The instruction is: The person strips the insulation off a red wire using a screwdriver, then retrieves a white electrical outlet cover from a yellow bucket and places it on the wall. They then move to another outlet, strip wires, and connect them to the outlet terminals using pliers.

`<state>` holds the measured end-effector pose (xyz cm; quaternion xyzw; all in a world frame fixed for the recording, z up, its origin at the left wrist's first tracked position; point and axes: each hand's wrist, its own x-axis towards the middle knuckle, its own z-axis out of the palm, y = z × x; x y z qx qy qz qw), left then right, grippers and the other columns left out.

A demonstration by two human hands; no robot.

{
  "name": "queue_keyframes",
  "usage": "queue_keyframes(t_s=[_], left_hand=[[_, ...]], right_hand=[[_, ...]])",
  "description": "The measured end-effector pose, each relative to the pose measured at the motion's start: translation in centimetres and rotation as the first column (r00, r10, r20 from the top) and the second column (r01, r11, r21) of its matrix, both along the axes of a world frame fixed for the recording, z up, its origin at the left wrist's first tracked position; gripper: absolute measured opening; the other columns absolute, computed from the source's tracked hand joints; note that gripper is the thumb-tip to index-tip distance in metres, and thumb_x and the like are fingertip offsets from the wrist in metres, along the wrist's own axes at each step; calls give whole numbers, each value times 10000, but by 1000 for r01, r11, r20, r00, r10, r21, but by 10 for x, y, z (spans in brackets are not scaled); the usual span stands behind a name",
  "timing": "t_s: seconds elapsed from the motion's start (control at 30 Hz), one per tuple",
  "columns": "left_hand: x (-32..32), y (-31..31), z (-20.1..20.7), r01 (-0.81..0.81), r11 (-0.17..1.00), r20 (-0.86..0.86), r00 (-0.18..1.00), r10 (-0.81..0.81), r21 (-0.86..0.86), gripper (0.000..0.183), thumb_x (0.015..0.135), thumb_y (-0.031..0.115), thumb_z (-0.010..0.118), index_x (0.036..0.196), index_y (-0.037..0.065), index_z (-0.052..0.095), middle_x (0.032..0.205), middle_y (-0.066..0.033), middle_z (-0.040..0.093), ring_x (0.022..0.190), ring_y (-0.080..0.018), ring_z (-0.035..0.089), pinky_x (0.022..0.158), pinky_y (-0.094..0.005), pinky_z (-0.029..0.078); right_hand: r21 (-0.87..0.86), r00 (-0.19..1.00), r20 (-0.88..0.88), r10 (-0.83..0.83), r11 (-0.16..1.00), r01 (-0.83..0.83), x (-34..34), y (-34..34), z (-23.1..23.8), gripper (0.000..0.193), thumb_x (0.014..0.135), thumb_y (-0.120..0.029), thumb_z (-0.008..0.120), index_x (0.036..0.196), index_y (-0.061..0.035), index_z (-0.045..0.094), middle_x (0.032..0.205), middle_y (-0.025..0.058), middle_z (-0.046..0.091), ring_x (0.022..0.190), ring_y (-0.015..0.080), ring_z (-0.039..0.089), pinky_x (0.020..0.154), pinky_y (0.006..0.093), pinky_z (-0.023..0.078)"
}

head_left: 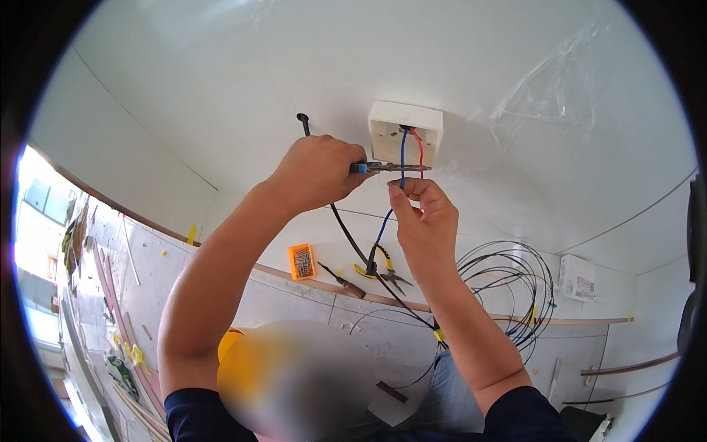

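Observation:
A white square wall box (394, 112) is fixed on the white panel, with a blue wire (403, 151) and a red wire (420, 149) coming out of it. My left hand (318, 171) is closed around blue-handled pliers (383, 168), just below and left of the box. The metal jaws lie across both wires; whether they bite on either is too small to tell. Below the jaws, my right hand (426, 210) pinches the wire ends between thumb and fingers. Its fingertips partly hide them, so which wire is held is unclear.
A black cable (342, 223) hangs from a hole left of the box. Below are an orange tray (301, 261) of screws, a screwdriver (342, 281), yellow-handled pliers (387, 266) and coiled black cable (541, 276). A blurred yellow-grey shape (294, 376) covers the lower middle.

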<state>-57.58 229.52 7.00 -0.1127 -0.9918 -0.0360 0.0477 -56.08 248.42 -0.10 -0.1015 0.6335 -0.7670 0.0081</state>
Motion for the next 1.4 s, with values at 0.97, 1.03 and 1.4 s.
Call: queue_keyframes(t_s=[0.97, 1.03, 1.4], left_hand=[[290, -12, -89, 181, -142, -28, 706, 707, 973, 188, 1054, 162, 551, 967, 1, 595, 869, -137, 645, 793, -224, 631, 770, -376, 530], [312, -15, -91, 220, -139, -53, 689, 723, 966, 187, 1058, 164, 542, 974, 5, 593, 872, -137, 641, 815, -236, 639, 781, -378, 529], [344, -14, -109, 181, -224, 36, 697, 716, 958, 178, 1043, 153, 584, 924, 23, 611, 890, -114, 679, 799, -211, 652, 744, -315, 502]], right_hand=[[502, 671, 441, 596, 456, -735, 55, -29, -150, 245, 963, -207, 674, 1087, 4, 685, 805, 100, 706, 738, 207, 685, 718, 346, 535], [626, 665, 474, 577, 310, -715, 57, -34, -148, 237, 966, -207, 661, 1087, -4, 681, 837, 111, 716, 763, 237, 688, 741, 362, 537], [908, 856, 0, 517, 359, -217, 61, -66, -172, 226, 967, -189, 605, 1093, -26, 699, 1123, 170, 704, 1005, 385, 673, 886, 466, 535]])
